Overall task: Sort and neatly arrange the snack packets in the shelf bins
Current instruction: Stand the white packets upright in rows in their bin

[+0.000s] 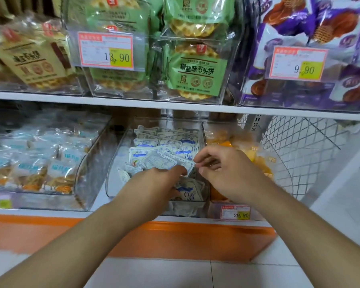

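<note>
Step in hand: sorting the white-and-blue packets (pixel 154 156) in the clear middle bin (pixel 112 163) on the lower shelf. Both hands are inside or over this bin. The left hand (pixel 154 183) reaches down into the front of the pile, fingers curled among the packets; whether it actually grips one cannot be told, as the fingertips are hidden. The right hand (pixel 222 165) hovers above the bin's right side, thumb and forefinger drawn together as if pinching, but no packet is plainly seen between them.

Condition of the bin: rear packets stand in rough rows; front packets lie tumbled and overlapping. Judgement: the task is part done here. The next move calls for lifting loose front packets and setting them upright in line with the rear rows.

Adjacent containers: the left bin (pixel 79 175) holds pale blue packets with orange contents; the right bin (pixel 211 202) holds orange-yellow packets. On the upper shelf, the green waffle bin (pixel 231 65) holds stacked green packs, and the purple bin (pixel 249 88) holds purple packs.
</note>
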The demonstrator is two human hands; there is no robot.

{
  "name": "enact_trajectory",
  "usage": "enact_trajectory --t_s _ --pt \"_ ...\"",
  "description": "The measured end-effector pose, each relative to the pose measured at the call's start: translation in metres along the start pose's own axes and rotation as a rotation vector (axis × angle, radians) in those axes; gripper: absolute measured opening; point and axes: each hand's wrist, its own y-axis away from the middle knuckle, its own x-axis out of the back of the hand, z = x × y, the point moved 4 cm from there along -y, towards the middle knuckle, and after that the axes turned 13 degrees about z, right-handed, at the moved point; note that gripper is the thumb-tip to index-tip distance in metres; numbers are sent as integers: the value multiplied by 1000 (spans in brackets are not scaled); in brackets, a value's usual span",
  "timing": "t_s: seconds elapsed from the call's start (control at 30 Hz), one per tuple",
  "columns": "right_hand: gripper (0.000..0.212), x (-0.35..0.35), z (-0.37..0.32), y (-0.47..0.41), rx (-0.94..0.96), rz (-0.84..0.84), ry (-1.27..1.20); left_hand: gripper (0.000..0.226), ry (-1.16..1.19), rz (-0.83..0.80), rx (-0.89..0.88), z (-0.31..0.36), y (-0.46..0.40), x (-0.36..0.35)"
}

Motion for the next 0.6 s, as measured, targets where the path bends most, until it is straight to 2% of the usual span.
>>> enact_trajectory --t_s 0.17,0.3,0.43,0.5,0.6 --pt "13 -5 0 2 56 -47 105 33 -12 -22 -25 -1 -4 -22" --pt "12 -15 5 3 99 -135 258 38 133 -22 -39 -8 -4 -25" --pt "10 -31 9 -1 285 -104 405 30 151 38 -135 -19 -5 -8" --pt "7 -34 9 -2 321 -97 452 33 129 75 -96 -36 -6 2" --pt "5 -38 11 -3 300 -162 522 53 63 154 35 -72 -3 17"
